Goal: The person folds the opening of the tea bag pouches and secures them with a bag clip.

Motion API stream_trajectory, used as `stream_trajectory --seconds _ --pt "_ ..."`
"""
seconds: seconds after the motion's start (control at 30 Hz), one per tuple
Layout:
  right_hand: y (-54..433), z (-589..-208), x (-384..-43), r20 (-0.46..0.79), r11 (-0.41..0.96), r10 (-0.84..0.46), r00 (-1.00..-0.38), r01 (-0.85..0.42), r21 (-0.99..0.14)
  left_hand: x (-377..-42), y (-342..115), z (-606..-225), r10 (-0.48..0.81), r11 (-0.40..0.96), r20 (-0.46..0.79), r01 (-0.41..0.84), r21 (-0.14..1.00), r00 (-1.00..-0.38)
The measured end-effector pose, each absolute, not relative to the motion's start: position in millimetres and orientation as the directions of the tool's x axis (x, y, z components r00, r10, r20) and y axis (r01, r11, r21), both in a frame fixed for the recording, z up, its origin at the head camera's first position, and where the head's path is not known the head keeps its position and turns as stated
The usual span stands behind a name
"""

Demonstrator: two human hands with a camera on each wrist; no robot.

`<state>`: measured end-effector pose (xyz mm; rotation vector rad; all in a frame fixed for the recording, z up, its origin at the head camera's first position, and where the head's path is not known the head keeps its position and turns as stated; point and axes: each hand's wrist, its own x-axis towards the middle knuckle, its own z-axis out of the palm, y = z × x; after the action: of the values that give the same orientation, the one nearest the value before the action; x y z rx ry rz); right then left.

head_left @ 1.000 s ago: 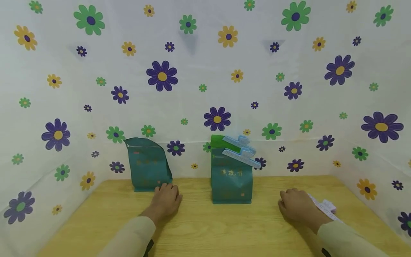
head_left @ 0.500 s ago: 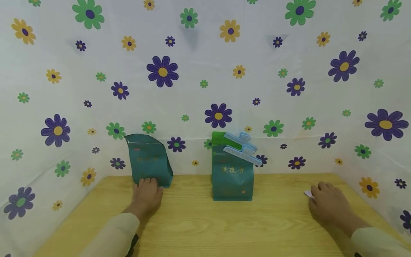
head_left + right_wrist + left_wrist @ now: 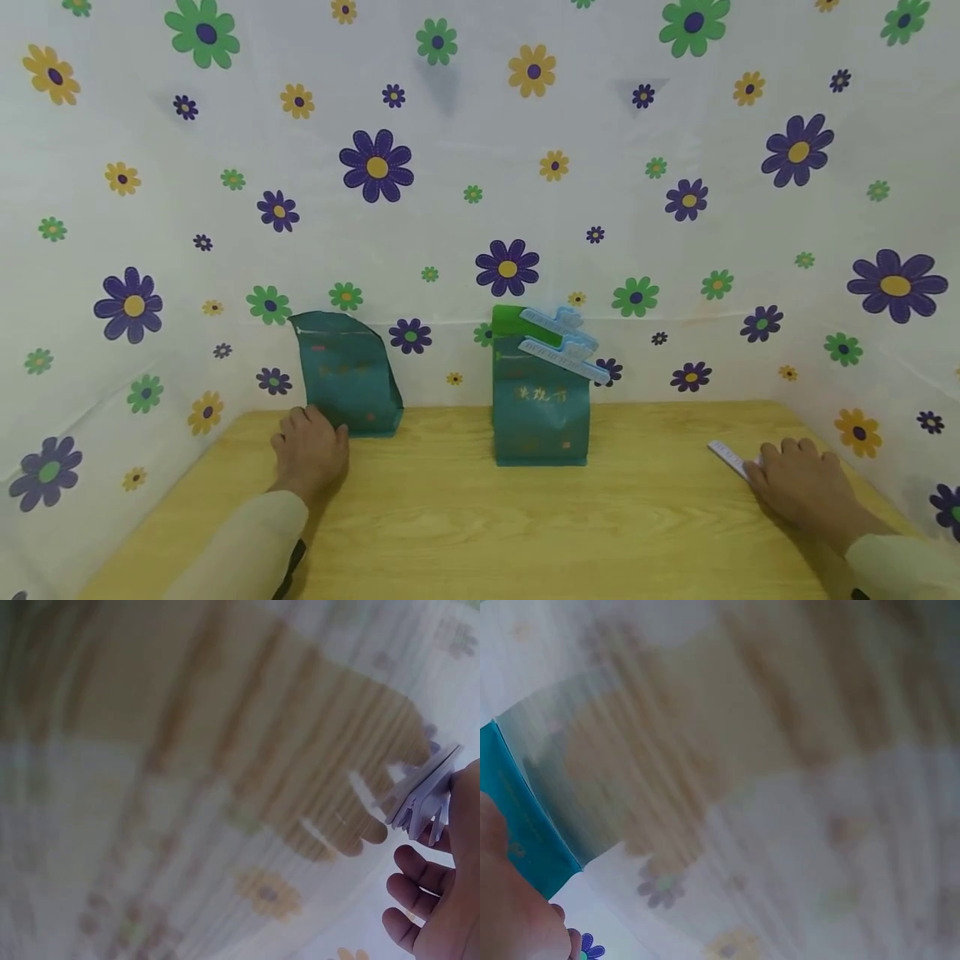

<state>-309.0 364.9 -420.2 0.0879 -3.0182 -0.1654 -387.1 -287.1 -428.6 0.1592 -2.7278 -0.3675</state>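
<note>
My left hand [image 3: 310, 450] is low at the front left corner of a teal bag [image 3: 348, 379], fingers loosely bent and holding nothing. That bag stands upright, its top edge curving down to the right; part of it shows beside the hand in the left wrist view [image 3: 525, 817]. On the right, my right hand [image 3: 806, 483] pinches a pale lilac bag clip [image 3: 727, 457] near its handle, thumb and index finger at it. Much of the clip is hidden under the hand from above. In the right wrist view the clip [image 3: 424, 791] shows beside the thumb, the other fingers loosely curled.
A second teal bag [image 3: 542, 417] with gold characters stands mid-table, its green top edge [image 3: 510, 325] showing. Two light blue clips [image 3: 562, 358] sit slanted across its top right. A white flowered cloth [image 3: 450, 225] walls the back and sides of the wooden table [image 3: 487, 533].
The left hand has moved left across the front of the left bag to its corner. The right hand has shifted right, from in front of the lilac clip onto it.
</note>
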Motion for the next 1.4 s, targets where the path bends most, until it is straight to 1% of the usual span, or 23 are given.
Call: stream_trajectory --seconds 0.07,0.17,0.27,0.33,0.4,0.5,0.73,0.97,1.17,1.4 --pt "365 -421 -310 0.113 0.993 -0.068 -0.991 -0.056 0.101 -387 -289 -428 -0.189 0.946 0.331 -0.081 0.315 -0.925" --pt "362 -423 -312 0.115 0.994 -0.072 -0.991 -0.062 0.089 -386 -294 -429 -0.218 0.925 0.26 -0.115 0.362 -0.941" --pt "360 -425 -313 0.113 0.995 -0.071 -0.991 -0.062 0.083 -384 -300 -432 -0.232 0.91 0.18 -0.148 0.387 -0.956" --pt "361 -426 -313 0.118 0.994 -0.071 -0.99 -0.06 0.088 -384 -302 -433 -0.237 0.902 0.162 -0.155 0.404 -0.958" --pt "363 -427 -312 0.13 0.993 -0.075 -0.989 -0.063 0.096 -386 -303 -434 -0.234 0.901 0.174 -0.146 0.409 -0.957" --pt "365 -426 -311 0.142 0.994 -0.069 -0.988 -0.056 0.093 -389 -303 -432 -0.207 0.909 0.228 -0.101 0.404 -0.951" --pt "365 -423 -311 0.124 0.996 -0.057 -0.991 -0.048 0.072 -387 -297 -426 -0.085 0.944 0.28 0.013 0.331 -0.956" --pt "364 -423 -311 0.131 0.998 -0.054 -0.99 -0.048 0.048 -388 -298 -430 -0.009 0.937 0.353 0.115 0.328 -0.936" --pt "363 -422 -313 0.123 0.999 -0.035 -0.992 -0.034 0.015 -389 -298 -433 0.021 0.94 0.386 0.15 0.307 -0.922" --pt "365 -426 -313 0.14 1.0 -0.03 -0.99 -0.03 0.004 -384 -290 -430 0.05 0.94 0.387 0.175 0.294 -0.921"
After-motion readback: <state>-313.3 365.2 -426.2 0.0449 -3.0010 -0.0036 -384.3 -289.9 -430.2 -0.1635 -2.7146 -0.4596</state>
